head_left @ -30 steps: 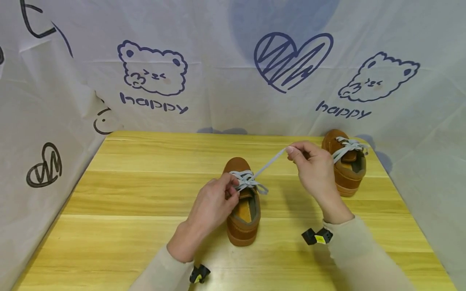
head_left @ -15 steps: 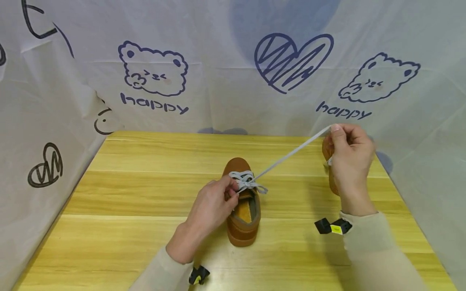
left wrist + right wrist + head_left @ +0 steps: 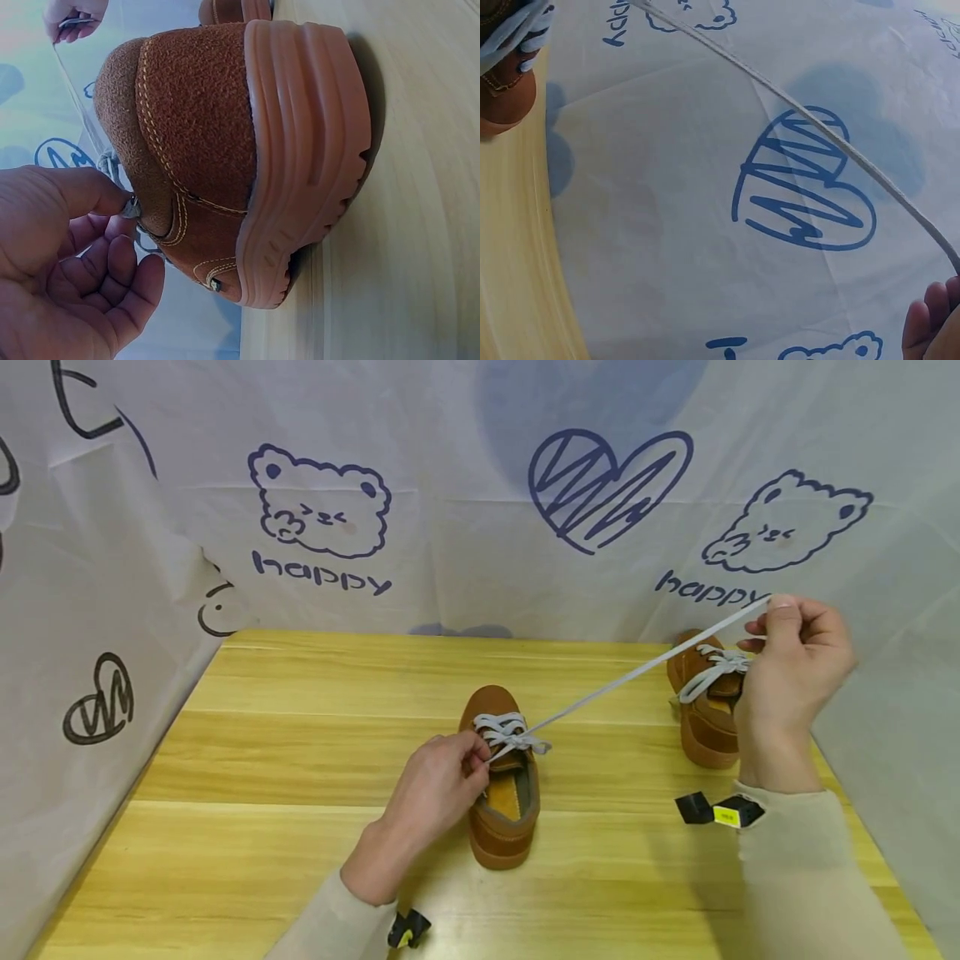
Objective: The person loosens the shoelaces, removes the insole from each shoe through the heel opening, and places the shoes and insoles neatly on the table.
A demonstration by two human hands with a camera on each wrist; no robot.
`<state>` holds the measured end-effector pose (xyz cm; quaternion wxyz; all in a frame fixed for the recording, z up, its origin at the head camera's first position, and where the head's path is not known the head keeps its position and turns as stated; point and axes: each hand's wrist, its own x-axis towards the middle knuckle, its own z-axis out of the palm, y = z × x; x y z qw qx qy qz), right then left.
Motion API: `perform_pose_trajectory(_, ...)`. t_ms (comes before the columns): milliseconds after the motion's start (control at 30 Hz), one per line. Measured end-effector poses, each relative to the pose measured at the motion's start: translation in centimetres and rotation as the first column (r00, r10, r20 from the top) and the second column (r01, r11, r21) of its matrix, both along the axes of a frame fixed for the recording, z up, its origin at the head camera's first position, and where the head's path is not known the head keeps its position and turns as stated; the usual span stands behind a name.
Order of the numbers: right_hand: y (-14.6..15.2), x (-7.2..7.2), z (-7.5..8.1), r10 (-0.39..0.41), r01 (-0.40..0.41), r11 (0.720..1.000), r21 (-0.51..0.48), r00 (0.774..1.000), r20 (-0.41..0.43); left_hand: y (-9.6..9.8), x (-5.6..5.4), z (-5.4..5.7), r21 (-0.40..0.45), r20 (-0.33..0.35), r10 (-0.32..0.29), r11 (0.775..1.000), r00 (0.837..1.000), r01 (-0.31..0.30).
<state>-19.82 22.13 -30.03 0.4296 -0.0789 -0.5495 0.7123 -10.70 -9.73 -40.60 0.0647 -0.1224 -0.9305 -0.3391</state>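
Note:
A brown suede shoe (image 3: 504,847) with pale grey laces stands upright on the wooden table, toe pointing away. Beside its opening is my left hand (image 3: 435,781), its thumb and forefinger pinching a lace (image 3: 130,208) close to the shoe's tongue. Far to the right and raised, my right hand (image 3: 795,685) pinches the end of another length of shoelace (image 3: 648,667). This length runs taut up from the knot (image 3: 517,741). A short piece of lace hangs on the knot's right side. Only fingers of the right hand (image 3: 934,322) show in the right wrist view.
A matching brown shoe (image 3: 707,743) with tied laces stands at the table's back right, partly behind the right hand. White cloth (image 3: 465,560) with bear and heart drawings hangs behind and at both sides of the wooden table (image 3: 285,760).
My right hand has moved right and upward, and the stretch of lace between it and the shoe has grown much longer. My left hand stays almost still beside the shoe.

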Motion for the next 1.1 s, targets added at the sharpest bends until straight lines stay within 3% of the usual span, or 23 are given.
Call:
perform_pose_trajectory(200,0.7,-0.3,0.3,-0.017,0.011,0.996,-0.089,0.998,-0.057,0.1,-0.1,-0.3,-0.027,0.009,-0.012,1.000,1.000,0.013)
perform_pose_trajectory(267,1.1,-0.2,0.5,0.016,-0.030,0.988,-0.150,0.996,-0.092,0.1,-0.1,-0.4,-0.030,0.019,-0.019,0.999,1.000,0.019)
perform_pose_trajectory(367,1.9,0.0,1.0,0.163,-0.185,0.938,-0.294,0.982,-0.098,0.2,-0.2,-0.4,-0.031,0.032,-0.025,0.999,0.999,0.026)
perform_pose_trajectory(467,2.1,0.4,0.7,0.347,-0.338,0.866,-0.368,0.937,-0.046,0.1,-0.1,-0.4,-0.027,0.037,-0.016,0.999,0.999,0.017)
perform_pose_trajectory(533,1.7,0.6,-0.1,0.438,-0.405,0.867,-0.289,0.897,0.058,0.0,-0.1,-0.4,-0.021,0.041,-0.007,1.000,0.999,0.008)
perform_pose_trajectory(633,0.3,0.9,-2.0,0.491,-0.483,0.871,-0.095,0.837,0.243,-0.1,0.0,-0.2,0.024,0.078,-0.002,1.000,0.997,0.000)
perform_pose_trajectory(800,-2.5,1.2,-4.8,0.494,-0.603,0.788,0.125,0.740,0.457,-0.5,0.0,0.3,0.227,0.190,-0.003,0.973,0.982,-0.041)
perform_pose_trajectory(900,-3.8,1.2,-6.0,0.475,-0.654,0.719,0.235,0.710,0.520,-0.9,0.0,0.9,0.315,0.206,0.025,0.945,0.978,-0.090)
perform_pose_trajectory(1100,-5.5,1.4,-7.8,0.412,-0.694,0.618,0.369,0.685,0.600,-2.2,-0.2,2.4,0.431,0.167,0.080,0.890,0.983,-0.145)
